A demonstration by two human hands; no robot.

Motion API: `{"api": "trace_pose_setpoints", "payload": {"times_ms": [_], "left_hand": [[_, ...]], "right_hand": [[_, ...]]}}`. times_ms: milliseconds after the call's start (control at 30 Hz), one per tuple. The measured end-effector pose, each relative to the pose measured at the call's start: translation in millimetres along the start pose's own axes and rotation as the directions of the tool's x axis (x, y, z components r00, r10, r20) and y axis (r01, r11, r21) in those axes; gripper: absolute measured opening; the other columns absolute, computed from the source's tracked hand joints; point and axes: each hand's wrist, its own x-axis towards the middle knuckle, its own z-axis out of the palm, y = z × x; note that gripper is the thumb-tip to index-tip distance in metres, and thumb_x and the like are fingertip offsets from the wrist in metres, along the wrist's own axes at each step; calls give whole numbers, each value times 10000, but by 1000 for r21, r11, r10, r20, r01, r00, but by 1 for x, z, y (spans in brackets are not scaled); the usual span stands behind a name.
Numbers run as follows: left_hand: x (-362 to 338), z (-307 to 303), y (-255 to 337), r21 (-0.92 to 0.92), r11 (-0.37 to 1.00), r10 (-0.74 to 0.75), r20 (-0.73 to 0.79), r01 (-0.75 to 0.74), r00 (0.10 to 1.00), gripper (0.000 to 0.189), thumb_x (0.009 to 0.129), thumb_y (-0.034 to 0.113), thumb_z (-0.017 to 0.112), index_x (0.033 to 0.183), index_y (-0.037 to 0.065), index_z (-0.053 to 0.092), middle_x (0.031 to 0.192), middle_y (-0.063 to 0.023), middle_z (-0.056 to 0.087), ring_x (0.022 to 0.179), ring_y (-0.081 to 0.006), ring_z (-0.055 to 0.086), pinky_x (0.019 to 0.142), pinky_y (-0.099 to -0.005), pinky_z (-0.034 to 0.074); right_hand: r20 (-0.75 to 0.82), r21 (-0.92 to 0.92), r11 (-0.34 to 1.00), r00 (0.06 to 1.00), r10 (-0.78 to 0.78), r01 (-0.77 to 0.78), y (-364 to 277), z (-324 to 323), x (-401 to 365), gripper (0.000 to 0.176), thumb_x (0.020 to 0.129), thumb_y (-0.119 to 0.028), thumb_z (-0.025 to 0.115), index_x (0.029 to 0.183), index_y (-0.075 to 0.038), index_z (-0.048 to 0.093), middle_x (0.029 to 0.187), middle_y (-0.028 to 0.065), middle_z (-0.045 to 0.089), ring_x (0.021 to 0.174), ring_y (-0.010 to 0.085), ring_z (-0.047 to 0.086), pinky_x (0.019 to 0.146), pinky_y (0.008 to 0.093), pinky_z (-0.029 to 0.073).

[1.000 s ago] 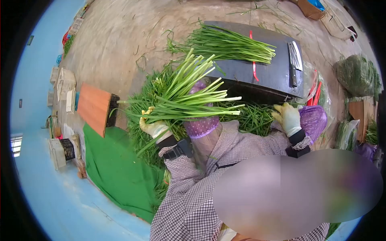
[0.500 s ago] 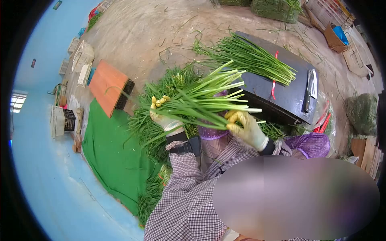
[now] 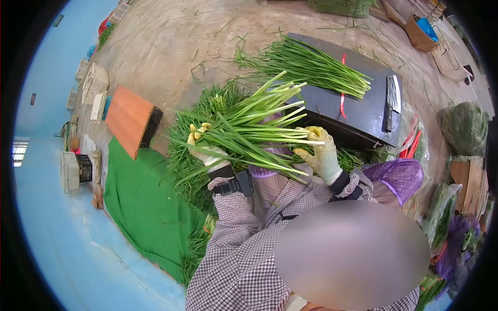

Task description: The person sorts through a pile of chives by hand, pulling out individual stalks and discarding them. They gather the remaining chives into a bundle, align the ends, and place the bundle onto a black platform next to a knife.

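Observation:
My left hand (image 3: 205, 147), in a yellow-and-white glove, is closed around a loose bunch of garlic chives (image 3: 259, 122), whose pale stem ends fan out to the right. At those ends is my gloved right hand (image 3: 322, 155), its thumb and fingers apart around the tips of a few stems. Under and behind the held bunch lies a heap of loose chives (image 3: 210, 106). Beyond, a neat bundle of chives (image 3: 316, 67) rests across a dark board (image 3: 358, 116), over a red tie strip (image 3: 342, 101). A knife (image 3: 392, 103) lies at the board's right side.
A green cloth (image 3: 140, 202) covers the floor at left, near an orange-brown board (image 3: 129, 119) on a black crate. More red strips (image 3: 411, 145) lie in clear plastic by my knee. Wrapped green bales (image 3: 464, 128) stand at right.
My right hand has come off the lower stems and its fingers have opened, shifting slightly up and right. The lower stems now hang lower. My left hand keeps its hold; the view has shifted slightly.

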Motion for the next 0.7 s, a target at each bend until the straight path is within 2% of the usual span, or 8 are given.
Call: {"api": "trace_pose_setpoints", "payload": {"times_ms": [100, 200, 233, 300, 400, 567, 600, 700], "left_hand": [[5, -5, 2, 25, 1000, 3, 24, -3, 1000, 269, 944, 220, 567, 1132, 51, 657, 787, -28, 694, 822, -221, 662, 931, -414, 547], [-10, 19, -1, -85, 996, 6, 111, 4, 994, 262, 943, 208, 565, 1097, 22, 667, 740, -1, 686, 784, -189, 657, 942, -398, 542], [-8, 18, 0, -97, 995, 10, 107, 0, 994, 262, 943, 204, 565, 1087, 12, 669, 722, 7, 682, 776, -182, 656, 943, -392, 541], [-2, 6, 1, -175, 983, -9, 217, 48, 976, 280, 944, 225, 557, 1116, 43, 680, 802, -32, 705, 803, -215, 667, 929, -418, 551], [8, -13, 5, 86, 996, -7, 10, 6, 1000, 288, 945, 262, 544, 1138, 108, 693, 922, -88, 713, 860, -264, 677, 910, -469, 559], [8, -16, 3, -69, 993, -84, 114, 92, 990, 319, 943, 284, 543, 1178, 134, 699, 978, -88, 718, 1039, -290, 642, 964, -498, 532], [1, -9, 3, -51, 995, -86, 79, 90, 993, 321, 938, 267, 552, 1177, 113, 700, 963, -96, 724, 996, -283, 659, 948, -487, 547], [-6, 8, 4, 9, 994, -106, 29, 106, 994, 334, 920, 264, 583, 1191, 115, 710, 992, -116, 737, 983, -294, 688, 899, -510, 580]], "right_hand": [[-87, -45, 990, 987, -135, 132, -4, 7, 15, 363, 833, -248, 747, 1164, -103, 715, 1044, 143, 663, 906, 329, 652, 812, 397, 532], [314, 470, 851, 945, 89, -236, 18, 32, -5, 318, 852, -232, 732, 1139, -94, 730, 989, 128, 692, 865, 326, 677, 781, 391, 548], [222, 474, 864, 973, 69, -170, 20, 29, -10, 228, 892, -212, 693, 1071, -77, 733, 947, 119, 696, 825, 329, 679, 748, 393, 552], [273, 368, 915, 960, 64, -166, 35, 16, -17, 190, 902, -203, 677, 1033, -76, 728, 946, 109, 694, 828, 324, 678, 737, 394, 548], [404, 80, 995, 915, 15, -52, 70, -4, -40, 159, 917, -227, 633, 964, -104, 721, 942, 79, 708, 837, 302, 686, 723, 412, 543], [579, -386, 918, 749, 322, -96, 159, -8, -99, 275, 878, -377, 659, 984, -139, 749, 959, 75, 740, 865, 280, 708, 782, 425, 556], [657, -593, 804, 545, 521, -53, 151, -20, -84, 333, 876, -428, 662, 1021, -144, 758, 964, 78, 746, 889, 275, 710, 794, 439, 554], [494, -570, 821, 789, 365, -23, 106, -46, -56, 344, 899, -426, 653, 1035, -127, 754, 1115, 116, 720, 1047, 259, 682, 874, 423, 533]]}}
